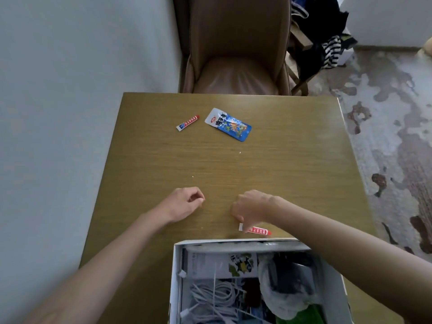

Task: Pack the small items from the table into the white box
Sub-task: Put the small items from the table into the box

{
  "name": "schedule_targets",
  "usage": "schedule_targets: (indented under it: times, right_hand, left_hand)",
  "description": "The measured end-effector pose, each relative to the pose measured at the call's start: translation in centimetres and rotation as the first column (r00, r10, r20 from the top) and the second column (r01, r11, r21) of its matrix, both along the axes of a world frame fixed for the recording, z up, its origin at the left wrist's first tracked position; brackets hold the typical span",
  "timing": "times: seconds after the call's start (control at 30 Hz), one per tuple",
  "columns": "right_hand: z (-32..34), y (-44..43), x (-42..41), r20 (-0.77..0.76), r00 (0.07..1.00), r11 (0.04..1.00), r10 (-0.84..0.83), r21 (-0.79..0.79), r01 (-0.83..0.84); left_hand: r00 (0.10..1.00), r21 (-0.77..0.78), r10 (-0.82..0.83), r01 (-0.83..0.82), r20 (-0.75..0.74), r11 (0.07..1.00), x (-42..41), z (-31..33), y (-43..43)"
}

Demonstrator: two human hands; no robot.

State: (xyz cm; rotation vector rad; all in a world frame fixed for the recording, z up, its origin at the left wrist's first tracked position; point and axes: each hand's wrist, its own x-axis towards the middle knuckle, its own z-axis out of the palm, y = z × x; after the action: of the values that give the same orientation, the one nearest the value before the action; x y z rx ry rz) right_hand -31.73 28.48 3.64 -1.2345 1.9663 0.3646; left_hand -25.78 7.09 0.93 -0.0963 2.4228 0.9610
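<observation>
The white box (pixel 175 272) stands open at the table's near edge, holding white cables, a plastic bag and a printed carton. Just beyond its far rim my right hand (pixel 251 206) pinches the white end of a small red tube (pixel 257 230), which hangs low over the table. My left hand (pixel 184 202) rests on the wood to the left, fingers loosely curled with nothing in them. Farther back lie a second red tube (pixel 187 123) and a blue snack packet (pixel 228 124).
The wooden table (pixel 280 160) abuts a grey wall (pixel 58 113) on the left. A brown chair (pixel 236 54) stands behind it. Clothes (pixel 322 31) are piled at the back right, with patterned floor (pixel 392 136) to the right.
</observation>
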Motion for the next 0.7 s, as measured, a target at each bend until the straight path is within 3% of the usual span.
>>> schedule_targets:
  times: [0.1, 0.3, 0.43, 0.6, 0.7]
  right_hand:
    - [0.0, 0.3, -1.1, -0.088, 0.996, 0.997, -0.006, -0.074, -0.001]
    - [-0.3, 1.4, -3.8, -0.156, 0.955, 0.912, -0.253, -0.367, 0.182]
    - [-0.5, 1.3, -5.1, -0.176, 0.926, 0.906, -0.335, -0.329, 0.265]
    - [-0.5, 0.6, -6.4, -0.121, 0.899, 0.880, -0.420, -0.297, 0.371]
    - [0.2, -0.6, -7.6, -0.033, 0.798, 0.750, -0.602, -0.366, 0.551]
  left_hand:
    - [0.999, 0.009, 0.045, -0.045, -0.003, 0.999, -0.3, -0.4, 0.3]
    - [0.976, -0.015, 0.197, -0.199, -0.091, 0.980, -2.2, 0.3, 1.0]
    - [0.934, -0.040, 0.291, -0.305, -0.207, 0.951, -4.5, 0.5, 1.1]
    - [0.916, -0.150, 0.272, -0.326, -0.294, 0.934, -9.5, 0.3, -0.3]
    - [0.908, -0.323, 0.192, -0.321, -0.373, 0.890, -13.1, 0.1, -1.3]
